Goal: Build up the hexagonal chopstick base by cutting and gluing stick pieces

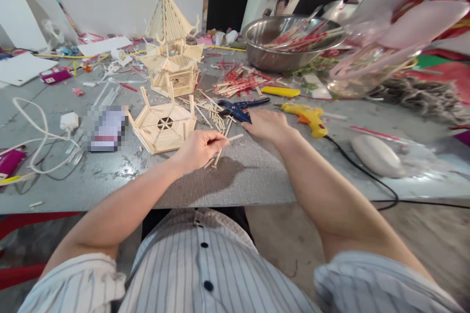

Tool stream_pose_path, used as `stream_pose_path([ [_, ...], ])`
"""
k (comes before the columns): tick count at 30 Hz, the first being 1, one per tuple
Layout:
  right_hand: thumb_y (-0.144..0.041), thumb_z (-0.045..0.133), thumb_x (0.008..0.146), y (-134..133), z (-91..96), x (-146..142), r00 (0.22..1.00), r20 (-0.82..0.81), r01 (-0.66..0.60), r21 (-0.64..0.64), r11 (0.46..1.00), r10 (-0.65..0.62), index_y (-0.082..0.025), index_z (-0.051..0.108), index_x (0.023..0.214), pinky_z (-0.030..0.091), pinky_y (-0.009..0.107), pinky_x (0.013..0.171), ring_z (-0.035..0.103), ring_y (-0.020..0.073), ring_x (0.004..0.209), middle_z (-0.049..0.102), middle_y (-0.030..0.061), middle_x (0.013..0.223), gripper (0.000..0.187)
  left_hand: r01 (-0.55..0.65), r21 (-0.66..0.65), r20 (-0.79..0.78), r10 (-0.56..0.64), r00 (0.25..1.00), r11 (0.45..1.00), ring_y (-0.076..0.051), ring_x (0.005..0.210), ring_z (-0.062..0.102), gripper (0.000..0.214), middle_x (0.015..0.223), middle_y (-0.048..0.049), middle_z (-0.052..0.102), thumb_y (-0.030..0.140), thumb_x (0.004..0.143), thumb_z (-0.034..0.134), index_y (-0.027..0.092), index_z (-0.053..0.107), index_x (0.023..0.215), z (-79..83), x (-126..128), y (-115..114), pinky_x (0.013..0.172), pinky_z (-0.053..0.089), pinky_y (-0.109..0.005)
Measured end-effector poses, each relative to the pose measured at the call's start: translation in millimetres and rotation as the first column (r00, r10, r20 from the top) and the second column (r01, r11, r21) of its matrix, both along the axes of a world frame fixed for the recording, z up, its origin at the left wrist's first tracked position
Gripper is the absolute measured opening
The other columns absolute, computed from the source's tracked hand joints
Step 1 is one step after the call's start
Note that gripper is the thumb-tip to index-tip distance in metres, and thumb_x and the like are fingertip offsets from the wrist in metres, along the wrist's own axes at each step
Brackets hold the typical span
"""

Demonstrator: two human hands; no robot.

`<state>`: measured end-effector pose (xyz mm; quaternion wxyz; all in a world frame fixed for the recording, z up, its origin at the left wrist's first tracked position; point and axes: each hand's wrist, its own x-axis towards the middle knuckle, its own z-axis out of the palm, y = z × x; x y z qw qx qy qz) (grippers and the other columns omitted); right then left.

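Observation:
My left hand [200, 149] pinches a thin wooden stick [232, 139] just above the grey table [238, 176], right of a flat hexagonal stick-built piece [163, 126]. My right hand [267, 124] rests palm down on the table, its fingers touching the blue-handled cutters [240, 108]; whether it grips them I cannot tell. Loose short sticks [215, 115] lie between the two hands. Behind stands a tall pagoda model [172, 49] made of sticks.
A yellow glue gun [306, 116] with a black cord lies right of my right hand. Further back are a steel bowl [286, 41] of red-tipped sticks, a yellow knife [281, 91], a white charger and cable [68, 121], and a white stone [376, 155].

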<state>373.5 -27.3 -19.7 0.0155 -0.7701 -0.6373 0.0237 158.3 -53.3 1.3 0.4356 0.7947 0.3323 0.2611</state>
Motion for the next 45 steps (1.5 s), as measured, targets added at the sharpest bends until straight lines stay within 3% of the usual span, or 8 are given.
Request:
stream_pose_path([
  [9, -0.041, 0.044, 0.081, 1, -5.0, 6, 0.961, -0.257, 0.153, 0.19, 0.97, -0.102, -0.015, 0.059, 0.099, 0.044, 0.047, 0.077, 0.06, 0.0339, 0.094, 0.065, 0.0176, 0.093, 0.036, -0.158, 0.184, -0.044, 0.169, 0.985, 0.97, -0.009, 0.057, 0.049, 0.023, 0.061, 0.0005, 0.059, 0.031, 0.082, 0.051, 0.014, 0.066, 0.077, -22.9, -3, 30, 0.057, 0.038, -0.022],
  [14, -0.042, 0.055, 0.073, 1, -3.9, 14, 0.871, -0.487, 0.301, 0.429, 0.852, -0.063, -0.018, 0.058, 0.083, 0.045, 0.039, 0.071, 0.06, 0.0274, 0.082, 0.063, 0.0094, 0.078, 0.026, -0.182, 0.36, -0.076, 0.223, 0.972, 0.915, -0.01, 0.058, 0.049, 0.023, 0.061, -0.0004, 0.059, 0.028, 0.083, 0.05, 0.013, 0.065, 0.075, -28.8, -8, 49, 0.058, 0.038, -0.022],
  [18, -0.044, 0.055, 0.072, 2, -7.6, 14, 0.599, -0.778, 0.396, 0.491, 0.776, 0.186, -0.022, 0.048, 0.069, 0.042, 0.03, 0.052, 0.05, 0.0148, 0.053, 0.047, -0.0018, 0.055, 0.023, -0.235, 0.36, -0.013, 0.257, 0.966, 0.903, -0.01, 0.06, 0.05, 0.02, 0.065, -0.0023, 0.06, 0.027, 0.082, 0.053, 0.013, 0.066, 0.077, -27.6, -10, 55, 0.06, 0.04, -0.022],
  [21, -0.04, 0.057, 0.069, -2, -7.3, 10, 0.357, -0.874, 0.37, 0.457, 0.809, 0.33, -0.024, 0.041, 0.062, 0.037, 0.026, 0.043, 0.036, 0.0092, 0.041, 0.037, -0.0058, 0.049, 0.024, -0.23, 0.334, 0.107, 0.205, 0.973, 0.914, -0.007, 0.063, 0.052, 0.018, 0.091, -0.0078, 0.064, 0.029, 0.079, 0.057, 0.014, 0.065, 0.075, -23.1, -10, 50, 0.061, 0.043, -0.021],
  [25, -0.036, 0.058, 0.067, -10, -2.7, 1, 0.163, -0.903, 0.212, 0.425, 0.88, 0.397, -0.023, 0.047, 0.063, 0.045, 0.028, 0.048, 0.046, 0.0107, 0.049, 0.047, -0.0027, 0.056, 0.018, -0.21, 0.172, 0.179, 0.179, 0.967, 0.963, 0.001, 0.047, 0.048, 0.018, 0.127, -0.0116, 0.052, 0.031, 0.079, 0.057, 0.015, 0.064, 0.078, -18.5, -11, 42, 0.051, 0.045, -0.019],
  [29, -0.032, 0.062, 0.063, -17, -1.8, -8, 0.025, -0.92, 0.15, 0.391, 0.908, 0.392, -0.022, 0.058, 0.077, 0.054, 0.035, 0.069, 0.061, 0.0168, 0.075, 0.062, 0.0018, 0.078, 0.018, -0.201, 0.064, 0.206, 0.184, 0.961, 0.978, -0.001, 0.045, 0.052, 0.018, 0.126, -0.0128, 0.055, 0.031, 0.078, 0.059, 0.015, 0.065, 0.078, -19.6, -14, 43, 0.047, 0.044, -0.019],
  [35, -0.027, 0.059, 0.063, -21, -6.3, -22, -0.111, -0.894, 0.178, 0.411, 0.894, 0.433, -0.022, 0.058, 0.082, 0.05, 0.04, 0.086, 0.063, 0.0211, 0.097, 0.064, 0.0023, 0.103, 0.02, -0.17, -0.09, 0.211, 0.185, 0.96, 0.981, -0.001, 0.043, 0.05, 0.022, 0.106, -0.0114, 0.067, 0.034, 0.077, 0.06, 0.013, 0.066, 0.078, -21.4, -8, 36, 0.042, 0.04, -0.018],
  [45, -0.032, 0.058, 0.063, -25, -10.0, -37, -0.081, -0.929, 0.267, 0.329, 0.906, 0.361, -0.024, 0.043, 0.079, 0.055, 0.037, 0.066, 0.066, 0.017, 0.06, 0.067, -0.0004, 0.076, 0.024, -0.168, -0.191, 0.274, 0.217, 0.937, 0.967, -0.002, 0.042, 0.047, 0.017, 0.076, -0.0047, 0.068, 0.03, 0.074, 0.062, 0.015, 0.066, 0.074, -19.4, -3, 25, 0.041, 0.037, -0.017],
])
